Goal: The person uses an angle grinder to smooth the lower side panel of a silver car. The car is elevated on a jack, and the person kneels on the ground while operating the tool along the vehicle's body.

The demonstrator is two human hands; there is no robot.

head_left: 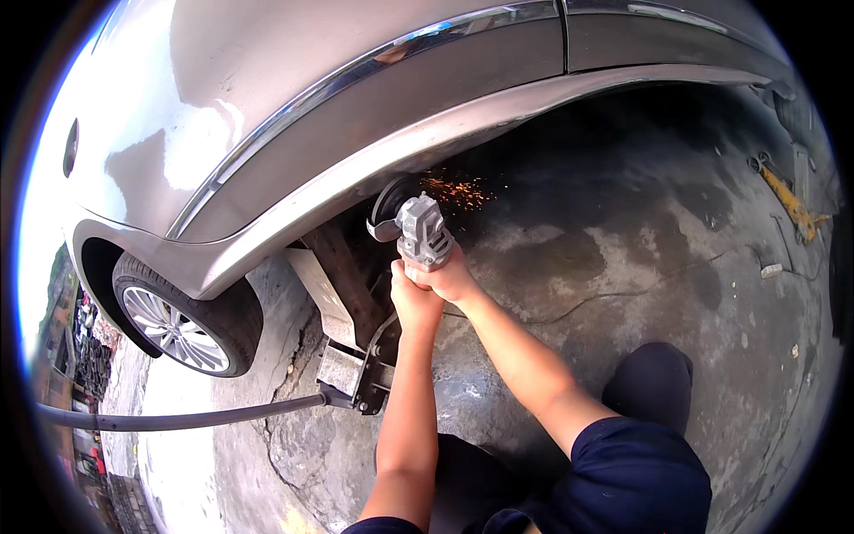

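Both of my hands are wrapped round an angle grinder (423, 230) with a grey metal head. My left hand (414, 294) grips the body lower down, and my right hand (454, 274) closes round it just above and to the right. The dark disc (396, 198) with its guard is up against the underside of the sill of a silver-beige car (374, 133). Orange sparks (463, 190) fly off to the right from the disc. The exact spot where the disc meets the metal is hidden in shadow.
Left of my arms a jack (356, 374) with a long grey handle (196, 416) stands by the car. A wheel (178, 325) is at the left. Far right, a yellow tool (787, 200) lies on the stained concrete floor (569, 303), which a thin cable crosses.
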